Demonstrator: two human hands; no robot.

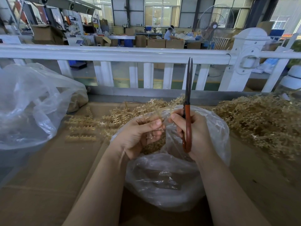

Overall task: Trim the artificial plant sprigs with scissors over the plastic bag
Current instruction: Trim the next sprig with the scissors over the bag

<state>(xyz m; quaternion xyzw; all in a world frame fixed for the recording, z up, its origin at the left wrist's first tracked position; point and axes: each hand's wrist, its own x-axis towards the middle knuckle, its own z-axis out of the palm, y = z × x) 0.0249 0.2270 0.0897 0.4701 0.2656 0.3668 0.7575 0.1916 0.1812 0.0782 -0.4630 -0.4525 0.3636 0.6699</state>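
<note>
My left hand (140, 136) holds a pale tan plastic sprig (158, 111) over the clear plastic bag (171, 176), thumb pressed on its stem. My right hand (193, 132) grips the scissors (189, 98) by their orange-red looped handles, dark blades together and pointing straight up. The right forefinger also touches the sprig's end. Trimmed tan pieces lie inside the bag beneath my hands.
A big heap of untrimmed sprigs (263, 123) lies at the right, and stripped runner frames (84, 126) at the left. Another large clear bag (29, 103) fills the far left. A white railing (130, 54) borders the cardboard-covered table (57, 176).
</note>
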